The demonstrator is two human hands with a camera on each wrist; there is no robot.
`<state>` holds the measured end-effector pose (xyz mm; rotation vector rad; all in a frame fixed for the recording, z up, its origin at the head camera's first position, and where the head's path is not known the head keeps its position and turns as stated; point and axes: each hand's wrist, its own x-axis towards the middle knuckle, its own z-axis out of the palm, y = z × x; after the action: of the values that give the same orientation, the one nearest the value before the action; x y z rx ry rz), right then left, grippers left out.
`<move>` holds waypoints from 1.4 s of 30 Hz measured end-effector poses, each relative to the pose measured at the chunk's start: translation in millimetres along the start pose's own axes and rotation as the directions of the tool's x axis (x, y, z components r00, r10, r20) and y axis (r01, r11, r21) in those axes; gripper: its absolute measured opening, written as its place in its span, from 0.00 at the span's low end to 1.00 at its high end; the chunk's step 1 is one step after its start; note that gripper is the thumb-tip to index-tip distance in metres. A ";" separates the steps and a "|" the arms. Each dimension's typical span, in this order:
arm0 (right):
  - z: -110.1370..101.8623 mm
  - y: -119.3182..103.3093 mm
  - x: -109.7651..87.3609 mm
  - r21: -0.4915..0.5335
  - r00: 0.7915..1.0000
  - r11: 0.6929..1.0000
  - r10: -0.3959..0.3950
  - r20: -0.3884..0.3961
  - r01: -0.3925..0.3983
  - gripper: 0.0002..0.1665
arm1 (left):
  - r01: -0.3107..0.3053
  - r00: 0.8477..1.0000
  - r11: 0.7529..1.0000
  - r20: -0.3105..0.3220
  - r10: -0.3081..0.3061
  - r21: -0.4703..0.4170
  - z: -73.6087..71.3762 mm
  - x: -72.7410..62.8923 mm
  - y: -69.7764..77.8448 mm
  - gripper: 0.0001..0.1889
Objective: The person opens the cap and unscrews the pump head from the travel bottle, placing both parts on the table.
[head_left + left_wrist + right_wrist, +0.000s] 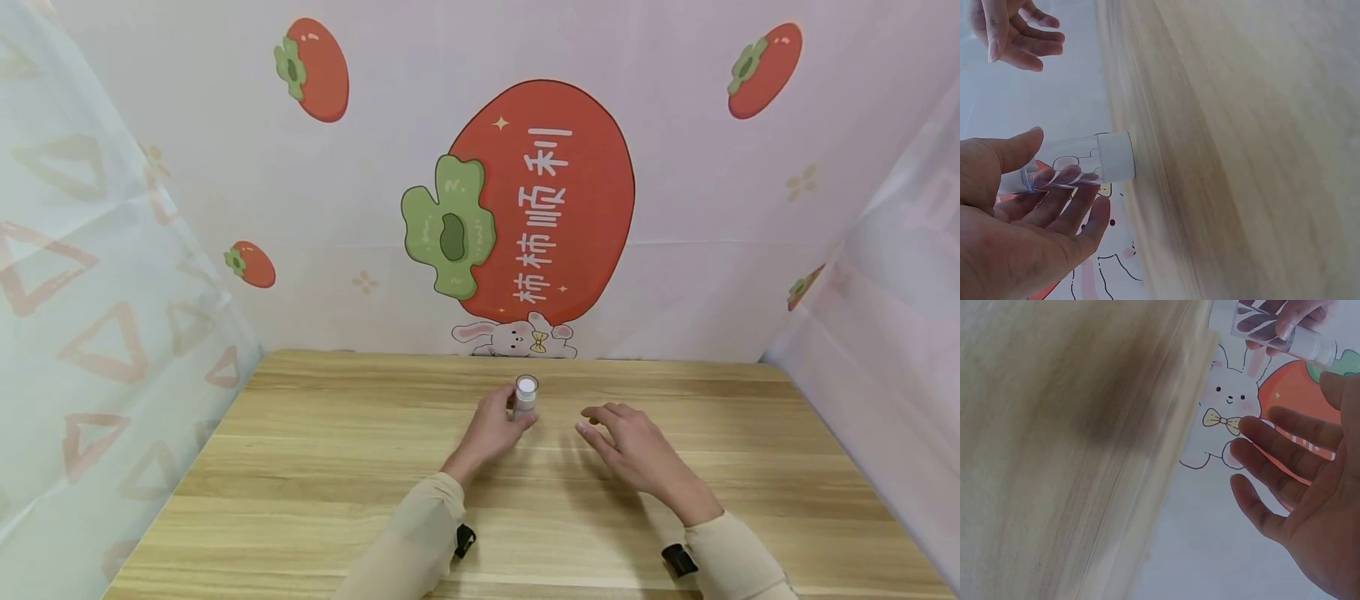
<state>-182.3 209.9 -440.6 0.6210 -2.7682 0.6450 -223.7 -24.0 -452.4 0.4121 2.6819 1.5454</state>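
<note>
A small clear bottle [526, 403] with white parts at both ends is upright near the back of the wooden table. My left hand [491, 429] grips it, thumb on the near side and fingers around the far side. In the left wrist view, the clear bottle [1066, 159] shows between the thumb and curved fingers of the left hand [1029, 231], its white lower end right at the tabletop. To the right, my right hand [633, 446] hovers over the table, holding nothing. Its fingers are spread and relaxed in the right wrist view, where the right hand [1310, 487] is apart from the bottle [1263, 328].
The wooden table [315, 467] ends at a back wall cloth [675, 292] printed with persimmons and a rabbit. Cloth side walls [112, 333] stand left and right. Black straps [679, 560] show at the sleeves.
</note>
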 end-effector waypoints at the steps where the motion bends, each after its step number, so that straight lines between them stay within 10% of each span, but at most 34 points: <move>1: 0.0 -0.2 0.2 0.005 1.000 1.000 -0.002 0.000 0.002 0.24 | -0.002 1.000 1.000 -0.002 0.002 -0.003 -0.3 -0.4 0.1 0.17; 17: -1.4 -4.1 3.3 0.072 1.000 0.997 0.019 0.010 -0.020 0.27 | -0.008 1.000 1.000 0.003 0.008 -0.004 -7.2 -10.2 7.6 0.18; 42: -6.4 -18.8 14.4 0.347 0.998 0.937 0.008 0.069 -0.031 0.29 | -0.217 0.975 0.922 0.020 0.222 0.321 -7.0 -27.5 23.1 0.17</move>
<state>-185.7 192.6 -423.6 0.6939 -2.7428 1.1547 -193.1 -25.5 -432.3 0.7360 2.9959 1.1473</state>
